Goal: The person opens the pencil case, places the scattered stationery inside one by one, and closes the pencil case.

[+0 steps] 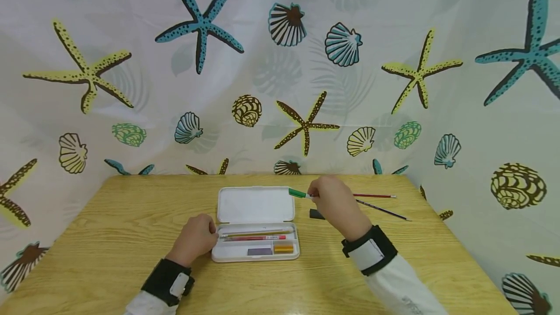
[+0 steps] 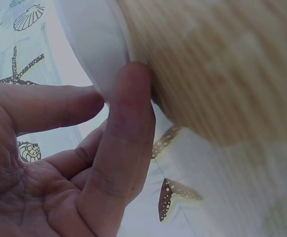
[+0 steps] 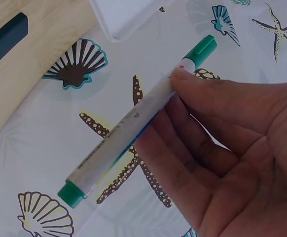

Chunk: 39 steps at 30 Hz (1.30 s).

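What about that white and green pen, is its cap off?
No, the green cap sits on the end of the pen that the right hand pinches.

The pencil case point(image 1: 255, 259) is on the table point(image 1: 144, 218). Inside it, writing tools point(image 1: 271, 238) lie behind two blocks point(image 1: 259, 252). To its right lie a third block point(image 1: 316, 214) and, farther right, two pencils point(image 1: 375, 196).

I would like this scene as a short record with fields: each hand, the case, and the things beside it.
Left hand: pinches the left side of the white case
Right hand: holds a green-capped marker
Case state: open; slim writing tools at back, grey block and orange block in front
Right of case: dark block, red pencil, dark pencil
Backdrop: shells and starfish
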### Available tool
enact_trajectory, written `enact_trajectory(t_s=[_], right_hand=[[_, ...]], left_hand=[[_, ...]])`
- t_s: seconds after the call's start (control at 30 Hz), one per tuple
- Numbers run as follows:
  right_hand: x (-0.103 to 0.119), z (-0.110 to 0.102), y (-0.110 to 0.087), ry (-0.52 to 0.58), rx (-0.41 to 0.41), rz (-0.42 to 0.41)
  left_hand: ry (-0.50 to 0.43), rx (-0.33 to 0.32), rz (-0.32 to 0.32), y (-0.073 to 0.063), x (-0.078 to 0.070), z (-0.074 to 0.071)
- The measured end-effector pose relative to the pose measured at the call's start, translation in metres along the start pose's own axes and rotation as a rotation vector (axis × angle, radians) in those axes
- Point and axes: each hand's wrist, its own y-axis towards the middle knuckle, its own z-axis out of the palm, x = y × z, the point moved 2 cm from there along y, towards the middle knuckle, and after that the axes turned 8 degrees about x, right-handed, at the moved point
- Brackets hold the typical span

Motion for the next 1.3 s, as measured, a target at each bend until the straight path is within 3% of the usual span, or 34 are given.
enact_trajectory(t_s=[0.33,0.8,1.3], right_hand=[[0.025,0.013,0.001,-0.039,-0.01,-0.062],[0.05,0.024,0.005,-0.002,0.013,-0.121],[0.064,0.049,0.008,-0.008,0.095,-0.155]], left_hand=[[-0.009,-0.001,0.004,0.0,0.001,0.0],[-0.008,0.008,-0.007,0.002,0.003,0.0],[-0.003,0.006,-0.009,0.0,0.0,-0.001]])
